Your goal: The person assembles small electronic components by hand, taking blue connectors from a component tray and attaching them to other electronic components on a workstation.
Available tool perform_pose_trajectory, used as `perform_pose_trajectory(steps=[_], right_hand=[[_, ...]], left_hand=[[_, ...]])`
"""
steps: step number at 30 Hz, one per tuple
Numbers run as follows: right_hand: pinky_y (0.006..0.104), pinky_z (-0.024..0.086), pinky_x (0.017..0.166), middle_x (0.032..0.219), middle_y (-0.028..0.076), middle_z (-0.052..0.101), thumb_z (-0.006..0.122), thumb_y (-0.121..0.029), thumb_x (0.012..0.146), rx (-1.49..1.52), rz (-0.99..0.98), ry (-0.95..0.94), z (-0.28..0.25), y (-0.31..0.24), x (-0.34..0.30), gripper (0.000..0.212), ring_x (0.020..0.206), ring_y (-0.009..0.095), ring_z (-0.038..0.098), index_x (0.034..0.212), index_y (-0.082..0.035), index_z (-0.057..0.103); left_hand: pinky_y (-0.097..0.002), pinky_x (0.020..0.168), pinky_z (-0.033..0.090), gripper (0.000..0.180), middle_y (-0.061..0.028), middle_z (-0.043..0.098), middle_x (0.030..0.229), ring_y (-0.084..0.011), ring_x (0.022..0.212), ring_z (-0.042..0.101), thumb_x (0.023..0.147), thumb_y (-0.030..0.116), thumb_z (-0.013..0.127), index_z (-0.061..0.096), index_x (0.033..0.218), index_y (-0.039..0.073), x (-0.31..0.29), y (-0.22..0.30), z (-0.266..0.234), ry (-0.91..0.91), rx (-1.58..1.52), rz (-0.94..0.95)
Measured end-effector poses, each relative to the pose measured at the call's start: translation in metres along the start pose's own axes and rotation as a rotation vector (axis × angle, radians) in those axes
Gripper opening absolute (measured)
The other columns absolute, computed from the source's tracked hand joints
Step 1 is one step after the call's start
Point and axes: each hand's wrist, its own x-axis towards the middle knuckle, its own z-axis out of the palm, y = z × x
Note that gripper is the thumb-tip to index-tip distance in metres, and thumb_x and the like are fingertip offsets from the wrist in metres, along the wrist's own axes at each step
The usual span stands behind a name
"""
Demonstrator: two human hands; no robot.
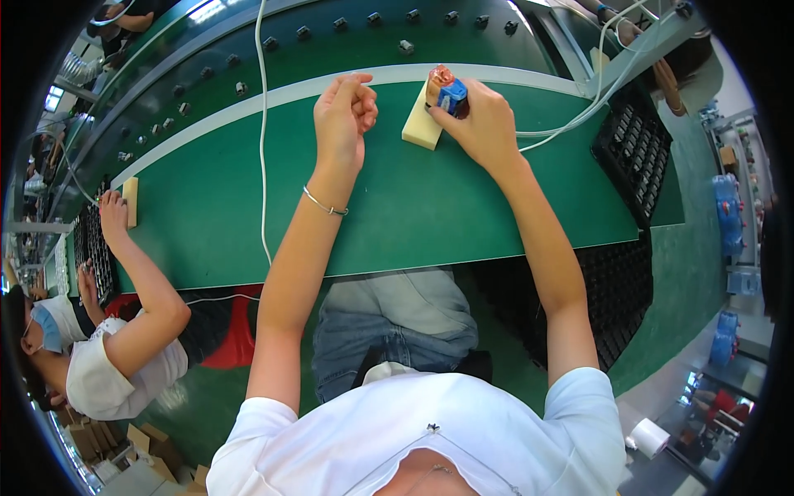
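My right hand [486, 124] is closed round a small blue block-shaped part with a copper-coloured top [452, 93]. Thumb and fingers grip it from the right. It is held over the upper end of a pale yellow block [422, 130], which lies tilted on the green work surface [389, 194]; whether the two touch, I cannot tell. To the left, my left hand [343, 116] is raised above the surface, its fingers curled in. If anything is inside those fingers, it is hidden.
Beyond the pale strip, small dark parts [340, 24] sit in a spaced row along a green belt. A white cable [263, 140] crosses the table at left. Black trays [635, 149] stand at right. A co-worker's hand [114, 217] touches another yellow block [131, 201] at far left.
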Motion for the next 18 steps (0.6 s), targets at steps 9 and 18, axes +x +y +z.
perform_pose_trajectory(steps=[9, 18], right_hand=[[0.0374, 0.049, 0.064, 0.076, 0.010, 0.062, 0.078, -0.034, 0.073, -0.043, 0.032, 0.076, 0.0034, -0.0025, -0.0093, 0.038, 0.069, 0.028, 0.063, 0.084, -0.001, 0.065], [0.0381, 0.048, 0.061, 0.073, 0.010, 0.059, 0.078, -0.037, 0.073, -0.041, 0.041, 0.073, 0.0057, -0.0015, -0.0071, 0.040, 0.067, 0.029, 0.061, 0.077, 0.000, 0.062]], left_hand=[[-0.0207, 0.047, 0.034, 0.015, -0.0010, 0.056, 0.067, -0.0067, 0.052, 0.047, 0.097, 0.016, 0.056, 0.061, 0.097, 0.002, -0.0059, -0.0077, 0.0022, -0.008, 0.037, -0.001], [-0.0211, 0.047, 0.034, 0.013, -0.0008, 0.056, 0.066, -0.0074, 0.052, 0.048, 0.096, 0.013, 0.055, 0.061, 0.094, 0.002, -0.0076, -0.0107, 0.0043, -0.032, 0.034, -0.034]])
